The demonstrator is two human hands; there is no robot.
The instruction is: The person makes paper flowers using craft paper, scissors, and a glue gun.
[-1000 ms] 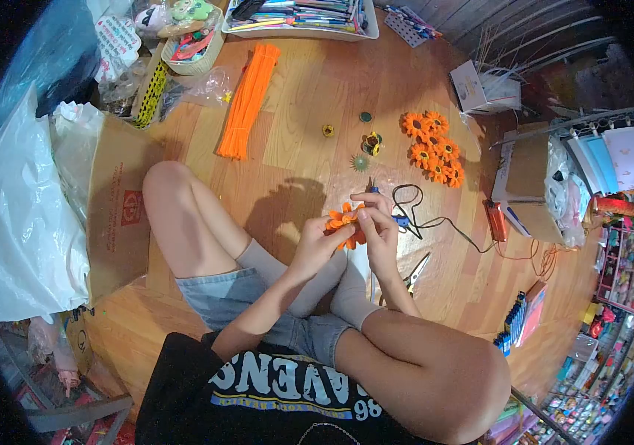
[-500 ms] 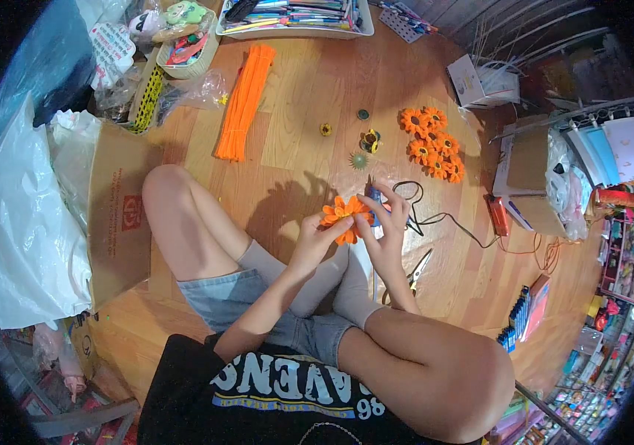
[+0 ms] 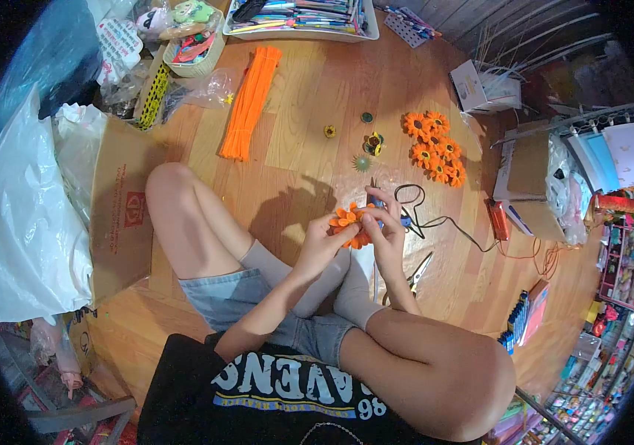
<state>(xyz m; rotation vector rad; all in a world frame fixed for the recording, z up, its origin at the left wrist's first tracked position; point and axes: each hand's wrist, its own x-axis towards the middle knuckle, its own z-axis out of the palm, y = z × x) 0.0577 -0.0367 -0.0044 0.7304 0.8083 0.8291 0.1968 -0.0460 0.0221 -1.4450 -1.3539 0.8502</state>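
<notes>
Over my crossed legs, an orange fuzzy flower (image 3: 346,217) is held between both hands. My left hand (image 3: 318,248) pinches its petals from the left side. The fingers of my right hand (image 3: 386,233) are closed on its right edge and partly cover it. Just behind the right hand, on the floor, lies a blue tool with a dark pointed tip, perhaps a glue gun (image 3: 406,221), largely hidden by the fingers. Scissors (image 3: 420,271) rest beside my right forearm.
Several orange flowers (image 3: 435,152) lie grouped at the back right. Small yellow-black (image 3: 374,144) and spiky green pieces (image 3: 362,162) sit nearer the middle. A bundle of orange pipe cleaners (image 3: 249,111) is at the left. A black cord (image 3: 450,219) crosses the floor; a cardboard box (image 3: 125,200) stands left.
The flower has turned slightly in my hands. My right fingers have curled further over its right edge, and the view has shifted a little.
</notes>
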